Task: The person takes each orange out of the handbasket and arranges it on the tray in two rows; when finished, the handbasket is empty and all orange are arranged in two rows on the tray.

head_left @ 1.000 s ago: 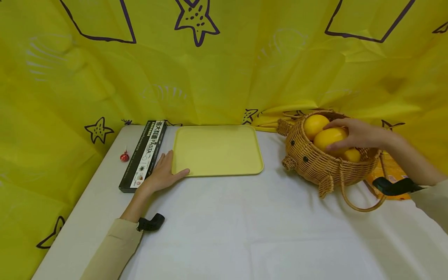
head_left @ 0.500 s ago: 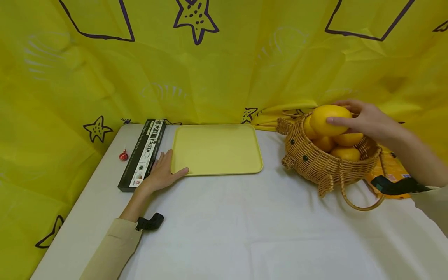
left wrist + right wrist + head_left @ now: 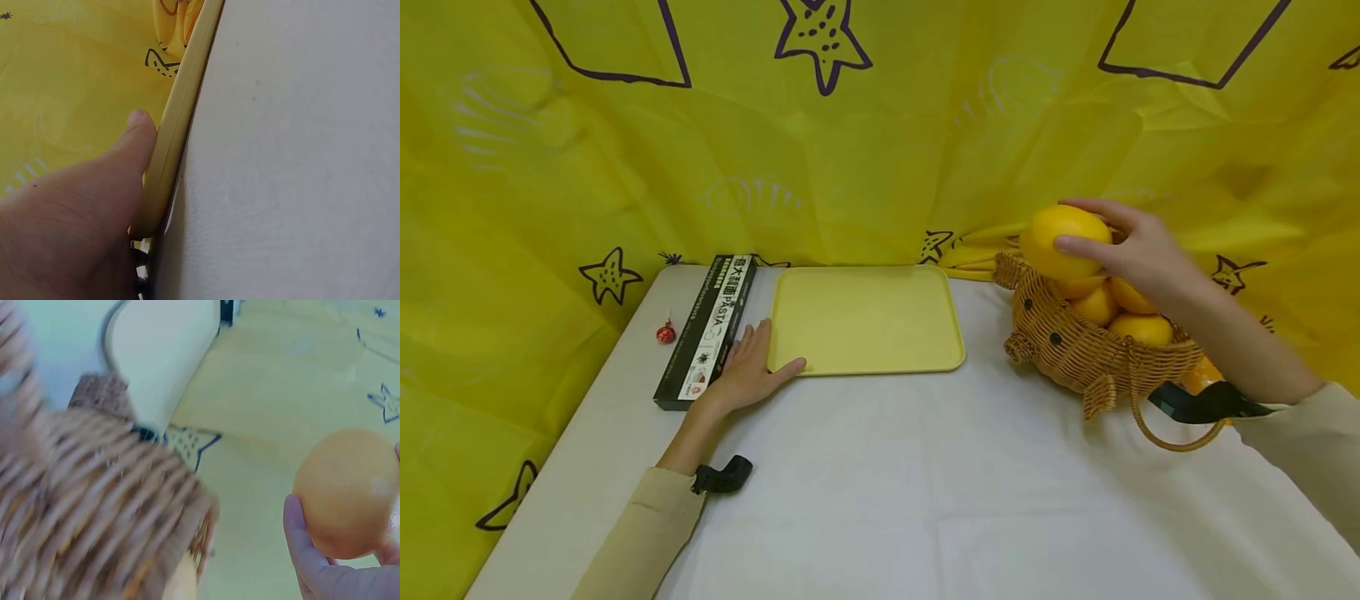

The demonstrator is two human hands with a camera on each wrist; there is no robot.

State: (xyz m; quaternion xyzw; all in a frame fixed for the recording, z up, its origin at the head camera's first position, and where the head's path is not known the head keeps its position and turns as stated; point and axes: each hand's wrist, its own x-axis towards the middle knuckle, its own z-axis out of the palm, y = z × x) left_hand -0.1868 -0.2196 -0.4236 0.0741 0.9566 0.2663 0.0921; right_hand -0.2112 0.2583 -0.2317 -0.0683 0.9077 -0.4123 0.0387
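Observation:
My right hand (image 3: 1146, 250) grips a round yellow-orange fruit (image 3: 1060, 242), lifted above the left part of a wicker basket (image 3: 1090, 367) shaped like a pig. In the right wrist view the thumb and fingers clasp the fruit (image 3: 349, 492) from its sides, apart from the blurred basket (image 3: 106, 506). Several more such fruits (image 3: 1142, 329) lie in the basket, partly hidden by its wall and my arm. My left hand (image 3: 745, 375) rests with straight fingers at the near-left corner of a pale yellow tray (image 3: 865, 321). The thumb touches the tray's edge (image 3: 178, 119) in the left wrist view.
A black and white pasta box (image 3: 706, 333) lies left of the tray, beside my left fingers. Farther left is a small red ball-shaped trinket (image 3: 666, 333). An orange packet (image 3: 1201, 375) shows partly behind the basket. Yellow printed cloth (image 3: 880, 167) hangs behind the white table (image 3: 865, 483).
My right hand has lifted the fruit up out of the basket and carried it leftward, uncovering the other fruits. The left hand and the tray have stayed in place.

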